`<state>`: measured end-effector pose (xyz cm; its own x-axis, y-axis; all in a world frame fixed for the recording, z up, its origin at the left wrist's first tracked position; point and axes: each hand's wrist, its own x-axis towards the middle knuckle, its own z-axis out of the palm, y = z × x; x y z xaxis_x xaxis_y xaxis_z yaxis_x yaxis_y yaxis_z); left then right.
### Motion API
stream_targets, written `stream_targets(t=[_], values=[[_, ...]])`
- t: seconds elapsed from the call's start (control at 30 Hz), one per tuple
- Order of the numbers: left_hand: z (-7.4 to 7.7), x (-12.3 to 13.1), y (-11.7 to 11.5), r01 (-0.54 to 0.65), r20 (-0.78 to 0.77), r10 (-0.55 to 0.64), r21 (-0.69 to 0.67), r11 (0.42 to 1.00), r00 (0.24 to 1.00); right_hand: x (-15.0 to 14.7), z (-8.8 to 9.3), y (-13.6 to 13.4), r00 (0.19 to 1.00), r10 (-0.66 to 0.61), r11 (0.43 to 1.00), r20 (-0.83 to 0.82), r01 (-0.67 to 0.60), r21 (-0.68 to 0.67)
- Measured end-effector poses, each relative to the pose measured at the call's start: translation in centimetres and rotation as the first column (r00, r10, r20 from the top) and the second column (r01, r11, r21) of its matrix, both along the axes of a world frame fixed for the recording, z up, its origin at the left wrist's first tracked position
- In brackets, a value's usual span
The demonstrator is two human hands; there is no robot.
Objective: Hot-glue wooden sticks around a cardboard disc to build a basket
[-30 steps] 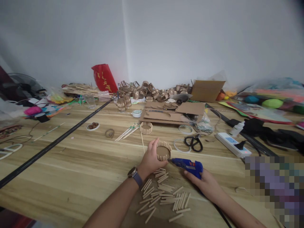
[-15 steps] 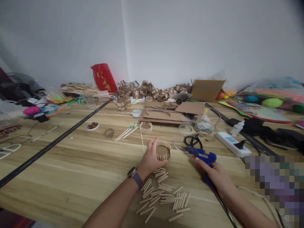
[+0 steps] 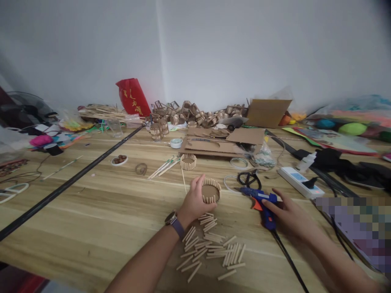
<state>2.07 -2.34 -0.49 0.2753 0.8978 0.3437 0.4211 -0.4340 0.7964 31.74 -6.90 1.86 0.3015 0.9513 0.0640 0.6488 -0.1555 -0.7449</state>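
Observation:
My left hand [image 3: 195, 200] grips the left side of a round cardboard piece [image 3: 210, 193] ringed with short upright wooden sticks. A gap in the stick ring shows at its lower right. At the right, my right hand [image 3: 284, 209] has its fingers spread beside a blue glue gun [image 3: 263, 197] with an orange trigger; the thumb touches or lies just over its body. The gun's nozzle points left. Loose short sticks [image 3: 214, 248] lie scattered in front of the ring. Behind it stands a second stick ring [image 3: 188, 162].
Cardboard sheets [image 3: 210, 146], a tape roll [image 3: 239, 163] and black scissors [image 3: 249, 178] lie beyond my hands. A white power strip [image 3: 301, 183] sits at the right. Farther left are a bowl of brown beads [image 3: 119, 160] and long sticks [image 3: 165, 167].
My right hand has opened and drawn back to the right from the glue gun's handle, uncovering its orange trigger. My left hand keeps hold of the ring.

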Motion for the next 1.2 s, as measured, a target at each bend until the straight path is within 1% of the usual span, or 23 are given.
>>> stream_targets(t=[0.03,0.07,0.1,0.13,0.17,0.2,0.23,0.27,0.3,0.33,0.37,0.4,0.47,0.57,0.67,0.73,0.83,0.9,0.97,1.03,1.1,1.17,1.2], values=[[0.0,0.0,0.0,0.002,-0.001,-0.002,-0.001,1.000,1.000,0.5,0.1,-0.1,0.988,0.011,1.000,0.156,-0.009,-0.016],[0.0,0.0,0.0,0.002,0.000,-0.002,-0.001,1.000,1.000,0.8,0.4,-0.3,0.950,0.009,1.000,0.312,-0.004,-0.015],[0.0,0.0,0.0,0.003,0.001,-0.003,-0.001,1.000,1.000,0.8,0.6,-0.5,0.889,0.002,1.000,0.458,-0.007,0.009],[0.0,0.0,0.0,0.002,0.003,-0.002,0.000,1.000,1.000,0.5,1.0,-0.8,0.814,-0.007,0.997,0.581,-0.038,0.065],[0.0,0.0,0.0,0.002,0.005,-0.002,0.000,1.000,1.000,0.0,1.3,-1.1,0.739,-0.011,0.987,0.673,-0.098,0.124],[0.0,0.0,0.0,0.001,0.006,-0.001,0.001,1.000,1.000,-0.9,1.7,-1.3,0.680,0.011,0.967,0.733,-0.193,0.164],[0.0,0.0,0.1,0.001,0.004,-0.001,0.001,1.000,1.000,-2.0,2.0,-1.6,0.649,0.070,0.938,0.758,-0.302,0.172],[-0.1,0.0,0.1,0.001,0.000,-0.001,0.001,1.000,1.000,-3.2,2.3,-1.8,0.625,0.168,0.896,0.762,-0.420,0.146],[-0.1,0.0,0.1,0.000,-0.005,0.000,0.000,1.000,1.000,-4.7,2.6,-1.9,0.589,0.288,0.834,0.755,-0.542,0.104],[-0.1,0.0,0.1,-0.002,-0.009,0.002,-0.003,1.000,1.000,-6.2,2.7,-2.1,0.529,0.415,0.755,0.740,-0.655,0.045],[-0.1,0.0,0.2,-0.003,-0.011,0.003,-0.007,1.000,1.000,-7.7,2.8,-2.2,0.450,0.519,0.672,0.727,-0.740,-0.021],[-0.2,0.0,0.2,-0.003,-0.009,0.003,-0.011,1.000,1.000,-9.2,2.7,-2.2,0.394,0.574,0.621,0.718,-0.781,-0.067],[-0.2,0.0,0.2,0.002,0.002,-0.002,-0.014,1.000,1.000,-11.9,2.4,-2.3,0.305,0.636,0.551,0.709,-0.823,-0.140],[0.0,0.0,0.3,0.015,0.024,-0.015,-0.024,1.000,1.000,-14.4,1.4,-2.1,0.283,0.677,0.513,0.680,-0.843,-0.161],[0.2,0.0,0.3,0.018,0.020,-0.018,-0.041,0.999,1.000,-15.2,0.7,-1.7,0.247,0.727,0.478,0.641,-0.852,-0.214],[0.2,-0.1,0.3,0.021,0.015,-0.020,-0.035,0.999,1.000,-15.1,0.6,-1.6,0.251,0.740,0.498,0.624,-0.827,-0.259],[0.0,0.0,0.4,0.026,0.028,-0.026,-0.017,1.000,0.999,-14.8,0.7,-1.4,0.317,0.750,0.552,0.581,-0.784,-0.284],[-0.1,0.0,0.4,0.026,0.031,-0.025,-0.013,1.000,0.999,-14.6,0.8,-1.4,0.342,0.759,0.555,0.554,-0.785,-0.275],[-0.2,0.0,0.4,0.023,0.025,-0.023,-0.017,1.000,0.999,-14.5,0.8,-1.5,0.340,0.758,0.543,0.557,-0.801,-0.250],[-0.2,0.0,0.4,0.023,0.015,-0.023,-0.026,0.999,1.000,-14.5,1.1,-1.7,0.333,0.741,0.539,0.583,-0.813,-0.220],[-0.3,-0.1,0.4,0.027,0.008,-0.026,-0.022,0.999,1.000,-14.4,1.8,-1.8,0.337,0.739,0.533,0.583,-0.822,-0.200],[-0.3,-0.1,0.4,0.033,0.006,-0.033,0.013,0.999,0.999,-13.9,3.1,-1.8,0.387,0.752,0.542,0.534,-0.824,-0.166],[-0.3,-0.1,0.4,0.037,0.004,-0.037,0.034,0.999,0.999,-13.6,3.8,-1.7,0.430,0.756,0.555,0.493,-0.821,-0.135]])
